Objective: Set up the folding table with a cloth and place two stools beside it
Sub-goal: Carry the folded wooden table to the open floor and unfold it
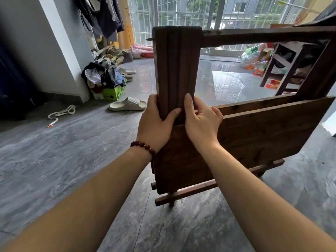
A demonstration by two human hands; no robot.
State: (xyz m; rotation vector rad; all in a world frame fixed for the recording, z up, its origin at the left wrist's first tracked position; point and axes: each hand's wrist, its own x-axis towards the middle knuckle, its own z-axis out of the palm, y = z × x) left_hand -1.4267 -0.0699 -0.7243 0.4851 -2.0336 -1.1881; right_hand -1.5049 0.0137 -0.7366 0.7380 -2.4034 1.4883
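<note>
A folded table [254,133] of dark wood stands on edge on a grey marbled floor [72,151], right in front of the person. Its flat top faces the viewer and hangs vertical. A bundle of folded legs [176,70] rises upright above the top's left part, and a long rail [263,35] runs from the bundle's upper end off to the right.

Both hands are on the lower end of the leg bundle, just above the top's edge. The left hand [156,122] holds the bundle's left side, with its thumb laid across the front and its fingers wrapped behind. The right hand [201,122] holds the bundle's right side, with one digit pointing up along the wood and the others curled round the edge. A bracelet [143,145] of dark red beads sits on the left wrist.

Through the open frame, at the far right, a wooden stool [291,46] stands beside plastic bags [251,59].

To the left, on the floor, lie a pale slipper [128,104] and a white rope [61,113]. Behind them a green box [109,93] is heaped with clothes against a white wall. More clothes [103,15] hang above it. A barred window [181,11] fills the back of the room.
</note>
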